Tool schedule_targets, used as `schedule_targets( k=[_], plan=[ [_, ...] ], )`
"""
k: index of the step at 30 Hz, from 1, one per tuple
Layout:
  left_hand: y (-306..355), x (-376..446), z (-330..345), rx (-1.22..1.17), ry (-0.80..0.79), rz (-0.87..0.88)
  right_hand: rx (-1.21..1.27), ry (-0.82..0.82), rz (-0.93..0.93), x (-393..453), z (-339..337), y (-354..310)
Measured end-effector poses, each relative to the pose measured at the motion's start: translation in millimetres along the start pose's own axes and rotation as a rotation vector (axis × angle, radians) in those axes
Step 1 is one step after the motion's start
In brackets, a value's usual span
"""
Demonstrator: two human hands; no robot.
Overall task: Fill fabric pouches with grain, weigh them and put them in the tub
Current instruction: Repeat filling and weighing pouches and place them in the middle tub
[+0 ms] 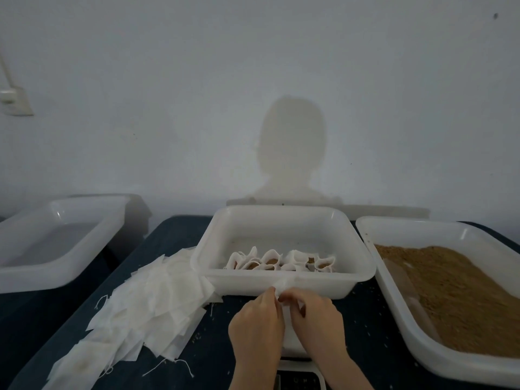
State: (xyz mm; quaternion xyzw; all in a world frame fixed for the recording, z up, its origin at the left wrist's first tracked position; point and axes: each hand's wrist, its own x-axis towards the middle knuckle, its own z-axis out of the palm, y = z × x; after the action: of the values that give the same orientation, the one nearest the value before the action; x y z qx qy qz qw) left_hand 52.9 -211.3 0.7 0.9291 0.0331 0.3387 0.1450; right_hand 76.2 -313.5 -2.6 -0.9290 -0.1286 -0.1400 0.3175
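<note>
White, thin, matt fabric pouches (157, 311), loosely stacked, with frayed thread ends; the weave is too fine to resolve. Rectangular white plastic tub (284, 285), smooth and semi-glossy, slightly translucent at the rim, holding filled cloth pouches (281, 261) of the same matt white fabric. Large white plastic tray (394, 299), glossy with a highlight on its far wall, containing brown, granular, matt grain (461, 299). Second white plastic tray (47, 266), smooth, with soft reflections. Dark blue matt table covering (374, 330), speckled with stray grains. Pale matt painted wall (253, 66).
</note>
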Motion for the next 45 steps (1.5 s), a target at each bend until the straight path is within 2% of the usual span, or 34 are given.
schedule_targets(
  k=[6, 10, 13, 15, 18, 21, 23, 26, 31, 35, 38, 42, 45],
  plan=[
    [1.0, -2.8, 2.6, -0.007, 0.084, 0.150, -0.118, -0.016, -0.009, 3.2, 3.6, 1.7],
    [-5.5, -4.2, 7.1, -0.025, 0.179, 0.315, -0.144, 0.057, 0.006, 2.8, -3.1, 1.9],
    [-13.5, -5.2, 8.6, -0.079, 0.213, 0.438, -0.173, 0.051, 0.024, 3.7, -13.1, 2.5],
    [-17.9, -2.7, 2.7, -0.187, 0.151, 0.449, -0.140, 0.007, 0.046, 5.7, -21.1, 4.4],
    [-25.7, 7.3, -11.6, -0.323, -0.006, 0.362, -0.019, -0.097, 0.096, 7.9, -37.1, 5.4],
    [-36.2, 19.0, -14.3, -0.329, -0.285, 0.311, 0.115, -0.144, 0.064, 10.9, -50.6, 5.3],
    [-39.0, 25.3, -10.9, -0.289, -0.407, 0.353, 0.230, -0.184, 0.012, 13.8, -56.2, 5.2],
    [-33.5, 31.3, -6.2, -0.307, -0.448, 0.408, 0.360, -0.271, -0.054, 15.8, -63.3, 5.6],
    [-20.5, 27.1, 0.2, -0.469, -0.473, 0.338, 0.377, -0.328, -0.081, 17.6, -67.7, 7.7],
    [-13.9, 17.8, 13.6, -0.432, -0.538, 0.254, 0.264, -0.321, -0.098, 19.1, -70.1, 7.0],
    [-14.4, 17.0, 18.0, -0.383, -0.467, 0.243, 0.177, -0.320, -0.088, 19.2, -69.2, 9.2],
    [-18.3, 19.2, 13.0, -0.379, -0.453, 0.236, -0.210, -0.265, -0.131, 20.6, -68.3, 18.3],
    [-18.5, 21.4, 13.8, -0.352, -0.465, 0.258, -0.177, -0.301, -0.152, 21.5, -71.8, 17.6]
  ],
)
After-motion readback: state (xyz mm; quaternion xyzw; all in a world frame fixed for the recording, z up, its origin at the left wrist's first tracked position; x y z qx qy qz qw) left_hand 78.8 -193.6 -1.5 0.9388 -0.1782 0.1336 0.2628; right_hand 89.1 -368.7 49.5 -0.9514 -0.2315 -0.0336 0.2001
